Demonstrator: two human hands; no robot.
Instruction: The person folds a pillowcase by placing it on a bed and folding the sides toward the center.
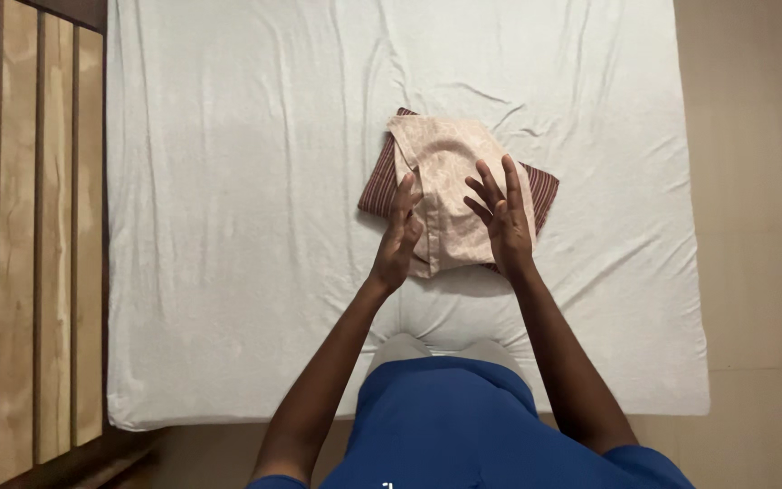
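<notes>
A folded beige patterned cloth (445, 172) lies on top of a folded dark red striped cloth (380, 179), both on the white sheet (228, 181) of a mattress. My left hand (398, 237) rests edge-on against the left side of the beige cloth, fingers straight and together. My right hand (500, 215) hovers over the beige cloth's right side with its fingers spread and holds nothing.
Bare wooden bed slats (29, 235) show to the left of the mattress. A beige tiled floor (762, 181) runs along the right side. My blue shirt (463, 426) fills the bottom of the view at the mattress's near edge.
</notes>
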